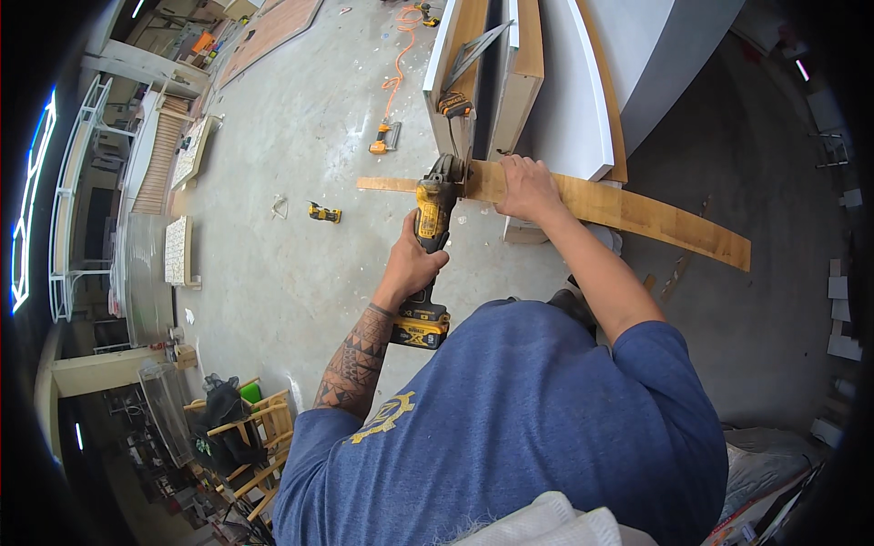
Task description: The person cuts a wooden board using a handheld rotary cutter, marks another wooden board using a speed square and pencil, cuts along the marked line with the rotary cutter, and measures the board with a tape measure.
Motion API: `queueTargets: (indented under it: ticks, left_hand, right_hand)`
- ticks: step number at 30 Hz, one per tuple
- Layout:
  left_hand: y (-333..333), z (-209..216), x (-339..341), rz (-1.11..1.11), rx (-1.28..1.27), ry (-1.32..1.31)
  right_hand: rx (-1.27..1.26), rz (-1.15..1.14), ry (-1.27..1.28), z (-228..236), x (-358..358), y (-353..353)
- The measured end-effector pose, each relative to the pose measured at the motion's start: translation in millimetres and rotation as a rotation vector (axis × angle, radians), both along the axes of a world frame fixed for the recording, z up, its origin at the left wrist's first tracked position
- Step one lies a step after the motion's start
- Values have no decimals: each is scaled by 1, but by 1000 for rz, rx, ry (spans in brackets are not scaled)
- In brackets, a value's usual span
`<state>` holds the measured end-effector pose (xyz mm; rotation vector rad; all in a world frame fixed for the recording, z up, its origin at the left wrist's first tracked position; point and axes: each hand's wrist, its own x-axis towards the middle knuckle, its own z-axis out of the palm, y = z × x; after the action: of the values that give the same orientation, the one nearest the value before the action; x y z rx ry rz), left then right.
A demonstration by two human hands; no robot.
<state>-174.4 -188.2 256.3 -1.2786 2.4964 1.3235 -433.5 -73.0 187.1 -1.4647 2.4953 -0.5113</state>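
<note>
A yellow-and-black cordless angle grinder (435, 207) stands nearly lengthwise in front of me, with my left hand (411, 266) closed round its body. The grinder's head meets a long, thin wooden strip (651, 217) that reaches from the middle out to the right. A narrower end of this strip sticks out to the left of the tool. On the strip, just right of the grinder head, my right hand (528, 188) grips its upper edge with bent fingers. The exact contact between disc and wood is hidden behind the tool's head.
Large white curved panels with wooden edges (569, 109) stand just beyond the strip. A yellow-and-black tool (454, 104) rests among them. On the concrete floor lie an orange nail gun (380, 138) with its hose and a small yellow power tool (325, 213). A wooden rack (264, 428) stands lower left.
</note>
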Motion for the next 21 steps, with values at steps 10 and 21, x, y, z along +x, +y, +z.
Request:
queueTargets:
  ticks: [10, 21]
  left_hand:
    - [3, 2, 1, 11, 18, -2]
    - [2, -4, 5, 17, 10, 5]
  right_hand:
    - [14, -2, 3, -4, -2, -2]
    - [-40, -10, -6, -1, 1, 0]
